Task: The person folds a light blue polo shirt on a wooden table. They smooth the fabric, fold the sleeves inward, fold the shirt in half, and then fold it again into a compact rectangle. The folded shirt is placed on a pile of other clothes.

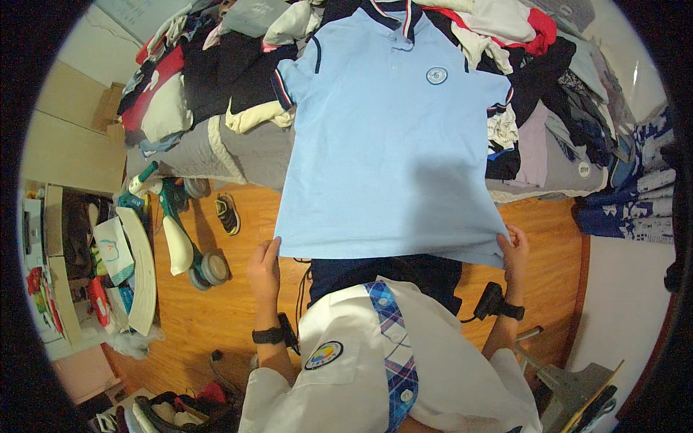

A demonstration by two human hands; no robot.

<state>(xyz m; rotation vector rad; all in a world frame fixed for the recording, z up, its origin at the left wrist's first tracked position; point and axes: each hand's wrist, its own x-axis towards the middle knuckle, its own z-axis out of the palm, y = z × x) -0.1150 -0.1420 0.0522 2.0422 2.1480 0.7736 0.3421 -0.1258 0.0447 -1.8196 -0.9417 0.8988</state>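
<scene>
Head view. Shows a light-blue polo shirt front up, with collar and sleeves over the grey bed and lower part past the near bed edge, above the wooden floor. Note the hem, nearly straight from corner to corner. See the left hand closed in a pinch on the left hem corner; see likewise the right hand, thumb and fingers closed on cloth at the right hem corner. Observe heaped clothes along the bed on both sides, close about the sleeves. Between hem and white top, observe a narrow band of dark trousers. Leftward of the left hand, find open floor as far as a child's ride-on, near a dark shoe; farther out, a curved white shelf edge. Rightward of the right hand, find a strip of floor bounded by a white wall.
</scene>
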